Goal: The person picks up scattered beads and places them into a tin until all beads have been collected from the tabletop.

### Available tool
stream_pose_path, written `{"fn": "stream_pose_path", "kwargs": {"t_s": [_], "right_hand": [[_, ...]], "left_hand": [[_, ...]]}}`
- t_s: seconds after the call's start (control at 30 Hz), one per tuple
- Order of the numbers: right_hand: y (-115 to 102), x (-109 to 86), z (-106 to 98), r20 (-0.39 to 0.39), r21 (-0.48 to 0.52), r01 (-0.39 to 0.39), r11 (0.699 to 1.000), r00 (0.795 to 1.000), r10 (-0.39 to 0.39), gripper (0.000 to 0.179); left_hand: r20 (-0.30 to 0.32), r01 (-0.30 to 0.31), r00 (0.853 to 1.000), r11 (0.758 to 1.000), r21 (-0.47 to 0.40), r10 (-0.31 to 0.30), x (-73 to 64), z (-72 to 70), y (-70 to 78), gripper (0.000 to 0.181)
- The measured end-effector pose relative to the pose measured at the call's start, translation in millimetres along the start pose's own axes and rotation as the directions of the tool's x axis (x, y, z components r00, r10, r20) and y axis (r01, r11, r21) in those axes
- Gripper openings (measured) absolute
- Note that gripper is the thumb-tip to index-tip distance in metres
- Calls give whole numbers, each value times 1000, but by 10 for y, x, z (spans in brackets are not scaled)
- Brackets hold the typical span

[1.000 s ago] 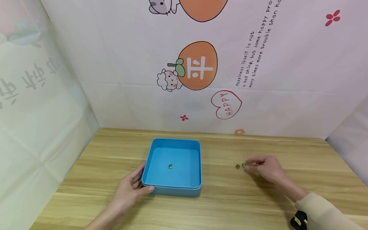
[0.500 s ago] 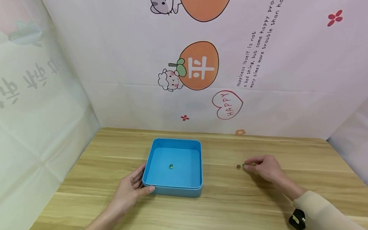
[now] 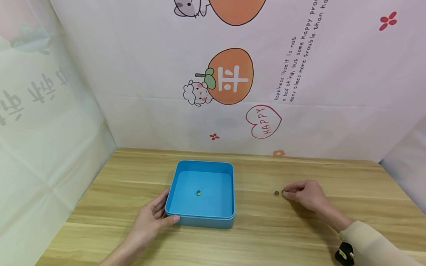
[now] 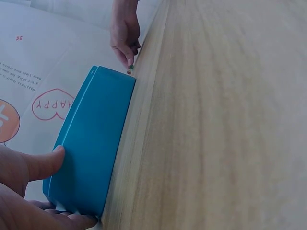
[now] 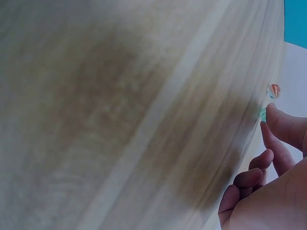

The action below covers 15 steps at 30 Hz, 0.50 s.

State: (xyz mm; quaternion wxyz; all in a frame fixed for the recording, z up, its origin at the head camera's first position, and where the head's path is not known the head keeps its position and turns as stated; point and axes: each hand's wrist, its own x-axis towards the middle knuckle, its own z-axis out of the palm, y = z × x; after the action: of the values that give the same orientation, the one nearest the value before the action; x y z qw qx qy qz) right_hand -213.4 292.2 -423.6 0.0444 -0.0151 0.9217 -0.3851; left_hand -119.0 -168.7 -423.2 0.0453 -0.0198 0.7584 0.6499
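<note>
My left hand (image 3: 150, 220) grips the near left corner of a square blue box (image 3: 203, 221), thumb on its front wall and fingers along its left side. Inside, a green marble (image 3: 199, 193) lies on the box floor. To the right, my right hand (image 3: 308, 194) pinches a green marble (image 5: 263, 114) between thumb and index finger, down at the tabletop. That marble is mostly covered by the fingertips in the head view. Just left of them rests a clear marble with orange-red swirls (image 5: 274, 91); it looks brownish from the head view.
The wooden table (image 3: 264, 252) runs back to a white printed cloth (image 3: 147, 62), with more cloth hanging at both sides. A black device (image 3: 345, 254) is worn at my right wrist, below the beige sleeve (image 3: 382, 252).
The right thumb and index finger have closed over the green marble on the table, which showed more plainly before. My left hand and the box keep their places.
</note>
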Motion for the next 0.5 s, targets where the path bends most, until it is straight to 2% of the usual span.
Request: {"fn": "stream_pose_path", "kwargs": {"t_s": [0.5], "right_hand": [[-16,-70,-22,-3,38,-15,999,1000,15,28]], "left_hand": [[-1,7,1000,1000,1,-7,-5,-1,12,91]]}}
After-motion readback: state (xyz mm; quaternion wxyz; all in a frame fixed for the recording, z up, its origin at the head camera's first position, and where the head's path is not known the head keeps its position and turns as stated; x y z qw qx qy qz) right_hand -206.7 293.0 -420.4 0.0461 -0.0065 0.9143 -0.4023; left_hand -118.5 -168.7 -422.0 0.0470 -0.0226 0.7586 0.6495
